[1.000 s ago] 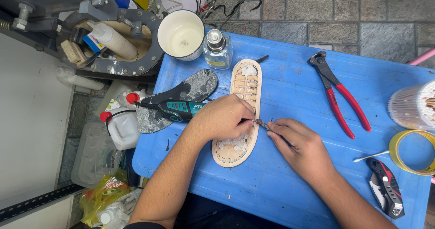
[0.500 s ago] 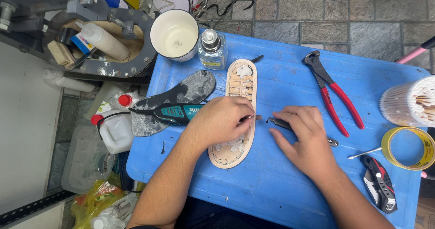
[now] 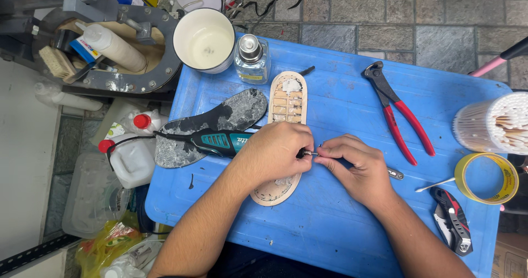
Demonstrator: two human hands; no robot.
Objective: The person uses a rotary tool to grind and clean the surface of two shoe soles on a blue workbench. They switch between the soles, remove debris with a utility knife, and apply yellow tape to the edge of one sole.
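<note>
My left hand (image 3: pixel 275 151) is wrapped around the front of a teal and black rotary tool (image 3: pixel 217 141), which lies across a pale shoe sole (image 3: pixel 286 103) on the blue table (image 3: pixel 341 228). My right hand (image 3: pixel 355 165) pinches a small metal tool (image 3: pixel 393 173) against the rotary tool's tip, right beside the left fingers. A black insole (image 3: pixel 206 127) smeared with dried glue lies under the tool's body, to the left of the pale sole.
Red-handled pincers (image 3: pixel 399 113) lie at the right. A jar of cotton swabs (image 3: pixel 495 124), a yellow tape roll (image 3: pixel 487 178) and a red and black folding tool (image 3: pixel 454 220) sit at the right edge. A white cup (image 3: pixel 204 39) and glass bottle (image 3: pixel 252 59) stand behind.
My right hand has moved left and closed in on the rotary tool's tip, meeting the left hand. The left hand has kept its grip on the tool over the sole.
</note>
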